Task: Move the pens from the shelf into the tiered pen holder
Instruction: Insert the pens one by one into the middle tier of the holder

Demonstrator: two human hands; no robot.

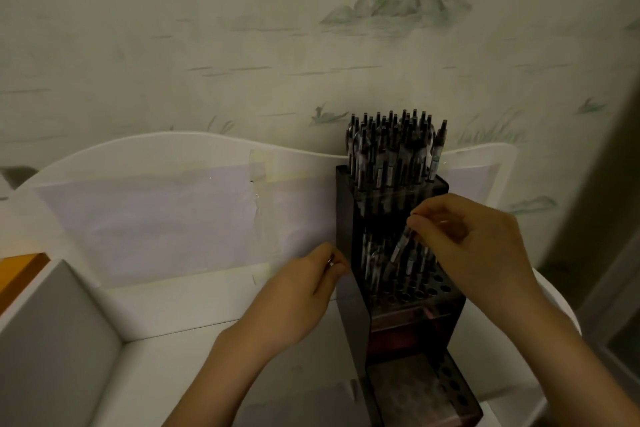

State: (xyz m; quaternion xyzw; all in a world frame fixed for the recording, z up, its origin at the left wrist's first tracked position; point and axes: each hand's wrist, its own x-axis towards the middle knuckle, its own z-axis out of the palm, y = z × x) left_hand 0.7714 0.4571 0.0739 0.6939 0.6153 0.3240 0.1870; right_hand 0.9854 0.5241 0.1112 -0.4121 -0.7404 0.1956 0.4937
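Observation:
A dark tiered pen holder (356, 315) stands on the white shelf (180, 350), right of centre. Its top tier is packed with several black-tipped pens (391, 146). Several more pens stand in the middle tier, whose front holes are bare. The lowest tier at the front shows a row of bare holes. My right hand (485, 246) pinches a clear-barrelled pen (400, 250) by its upper end, tilted, its tip down among the middle-tier pens. My left hand (304, 284) rests against the holder's left wall, fingers curled; something small and shiny shows at its fingertips.
The shelf has a curved white back panel (207, 156) with pale paper taped to it, and a grey divider (59, 340) at the left. An orange object (20, 270) sits at the far left edge. Patterned wallpaper rises behind.

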